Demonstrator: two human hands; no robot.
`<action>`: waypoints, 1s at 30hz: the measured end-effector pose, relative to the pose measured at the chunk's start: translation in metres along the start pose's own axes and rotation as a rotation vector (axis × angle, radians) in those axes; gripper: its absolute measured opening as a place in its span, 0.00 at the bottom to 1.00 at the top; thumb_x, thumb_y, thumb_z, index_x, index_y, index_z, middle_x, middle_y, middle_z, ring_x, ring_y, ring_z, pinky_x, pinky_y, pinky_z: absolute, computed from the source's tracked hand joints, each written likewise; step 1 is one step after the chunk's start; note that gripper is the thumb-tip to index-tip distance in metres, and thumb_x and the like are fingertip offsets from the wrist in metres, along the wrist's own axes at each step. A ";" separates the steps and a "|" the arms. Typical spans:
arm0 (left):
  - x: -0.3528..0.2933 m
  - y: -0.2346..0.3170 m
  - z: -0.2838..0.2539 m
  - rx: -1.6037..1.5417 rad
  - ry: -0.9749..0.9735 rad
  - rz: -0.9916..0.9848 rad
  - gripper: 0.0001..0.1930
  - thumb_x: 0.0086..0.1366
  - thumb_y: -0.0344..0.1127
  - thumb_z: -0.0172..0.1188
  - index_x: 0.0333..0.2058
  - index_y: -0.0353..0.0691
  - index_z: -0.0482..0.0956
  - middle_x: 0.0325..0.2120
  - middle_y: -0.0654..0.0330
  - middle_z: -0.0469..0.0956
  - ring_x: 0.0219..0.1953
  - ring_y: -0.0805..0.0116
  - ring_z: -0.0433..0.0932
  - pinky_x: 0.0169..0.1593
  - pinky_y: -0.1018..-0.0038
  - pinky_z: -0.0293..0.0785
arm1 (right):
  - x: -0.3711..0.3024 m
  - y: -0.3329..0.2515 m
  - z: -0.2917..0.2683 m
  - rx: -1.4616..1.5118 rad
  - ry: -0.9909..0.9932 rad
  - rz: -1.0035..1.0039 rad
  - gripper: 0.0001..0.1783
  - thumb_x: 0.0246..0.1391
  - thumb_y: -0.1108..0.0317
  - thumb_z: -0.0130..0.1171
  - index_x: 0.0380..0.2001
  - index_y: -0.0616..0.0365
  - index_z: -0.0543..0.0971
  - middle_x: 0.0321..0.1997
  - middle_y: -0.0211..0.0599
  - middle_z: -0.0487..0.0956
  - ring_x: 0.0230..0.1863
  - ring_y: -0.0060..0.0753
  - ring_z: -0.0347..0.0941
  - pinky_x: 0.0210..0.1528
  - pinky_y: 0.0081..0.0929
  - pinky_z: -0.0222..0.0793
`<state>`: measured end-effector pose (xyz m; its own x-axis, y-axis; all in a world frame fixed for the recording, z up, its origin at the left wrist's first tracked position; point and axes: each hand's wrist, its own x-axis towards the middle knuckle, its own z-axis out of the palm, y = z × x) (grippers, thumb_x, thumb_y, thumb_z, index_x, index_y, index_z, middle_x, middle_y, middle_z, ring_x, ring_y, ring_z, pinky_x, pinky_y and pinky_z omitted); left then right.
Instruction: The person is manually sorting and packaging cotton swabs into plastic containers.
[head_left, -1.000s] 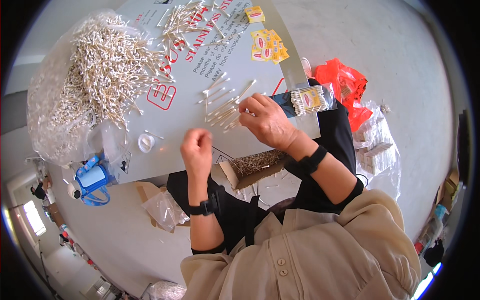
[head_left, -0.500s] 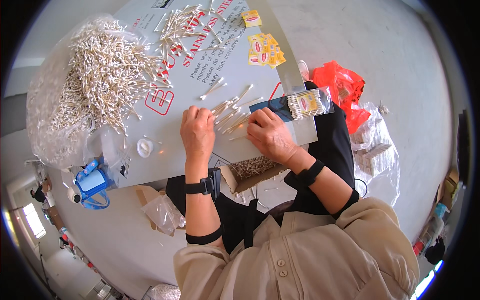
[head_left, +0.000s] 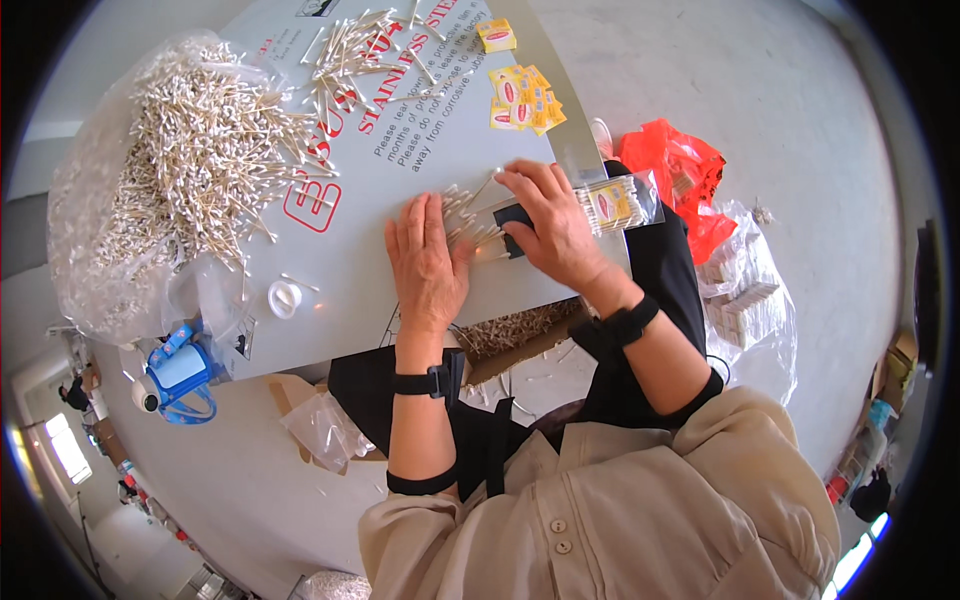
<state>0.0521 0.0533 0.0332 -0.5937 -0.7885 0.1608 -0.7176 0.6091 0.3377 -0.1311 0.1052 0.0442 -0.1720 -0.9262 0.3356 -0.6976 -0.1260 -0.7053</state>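
Observation:
My left hand (head_left: 428, 262) lies with fingers stretched out beside a small pile of cotton swabs (head_left: 458, 203), its fingertips against their left side. My right hand (head_left: 556, 232) reaches over a dark flat strip (head_left: 511, 216), thumb and forefinger apart on either side of it. Some swabs lie between the two hands, partly hidden by the fingers. Right of my right hand, at the table's edge, is a clear packet (head_left: 615, 203) filled with a row of swabs and a yellow card.
A large open plastic bag of loose swabs (head_left: 200, 150) covers the table's left. More swabs (head_left: 355, 55) and yellow cards (head_left: 525, 98) lie farther back. A small white lid (head_left: 284, 298), blue bottle (head_left: 180, 375), box of swabs below the edge (head_left: 515, 330), and red bag (head_left: 670, 160) surround the work.
My left hand has moved slightly right and its fingers have straightened. My right hand has shifted up and right, onto the dark strip, with its fingers spreading.

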 end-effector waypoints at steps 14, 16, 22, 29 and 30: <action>-0.018 0.013 0.012 0.188 -0.091 -0.105 0.39 0.66 0.56 0.47 0.67 0.36 0.50 0.68 0.48 0.50 0.70 0.51 0.46 0.69 0.50 0.39 | 0.024 0.039 0.003 -0.355 0.040 -0.119 0.07 0.41 0.73 0.55 0.28 0.60 0.74 0.36 0.36 0.73 0.42 0.42 0.68 0.47 0.35 0.67; -0.023 0.017 0.009 0.145 -0.120 -0.063 0.39 0.66 0.55 0.48 0.67 0.36 0.50 0.68 0.48 0.50 0.70 0.51 0.46 0.69 0.50 0.39 | 0.032 0.042 0.009 -0.343 0.040 -0.112 0.07 0.41 0.74 0.55 0.28 0.60 0.75 0.35 0.37 0.73 0.42 0.42 0.68 0.47 0.34 0.67; -0.024 0.028 0.011 0.073 -0.143 0.005 0.39 0.66 0.54 0.49 0.67 0.35 0.49 0.68 0.48 0.50 0.70 0.51 0.46 0.69 0.52 0.38 | 0.048 0.023 0.034 -0.193 -0.106 -0.167 0.03 0.42 0.72 0.58 0.24 0.57 0.77 0.34 0.35 0.73 0.42 0.41 0.69 0.46 0.33 0.68; -0.019 0.046 0.009 0.049 -0.026 -0.075 0.42 0.64 0.57 0.51 0.66 0.32 0.50 0.67 0.44 0.49 0.70 0.46 0.45 0.69 0.49 0.38 | 0.035 0.029 0.022 0.264 -0.135 0.016 0.03 0.48 0.75 0.57 0.27 0.60 0.79 0.39 0.36 0.76 0.45 0.42 0.71 0.49 0.33 0.69; -0.017 0.046 0.011 0.048 -0.026 -0.077 0.42 0.64 0.57 0.51 0.66 0.32 0.50 0.67 0.44 0.49 0.70 0.46 0.45 0.69 0.49 0.38 | 0.031 0.027 0.021 0.402 -0.090 0.133 0.05 0.50 0.76 0.56 0.31 0.62 0.80 0.42 0.38 0.77 0.47 0.42 0.72 0.50 0.31 0.69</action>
<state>0.0257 0.0955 0.0359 -0.5450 -0.8310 0.1116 -0.7776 0.5508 0.3034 -0.1409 0.0659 0.0223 -0.1684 -0.9689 0.1816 -0.3436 -0.1149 -0.9321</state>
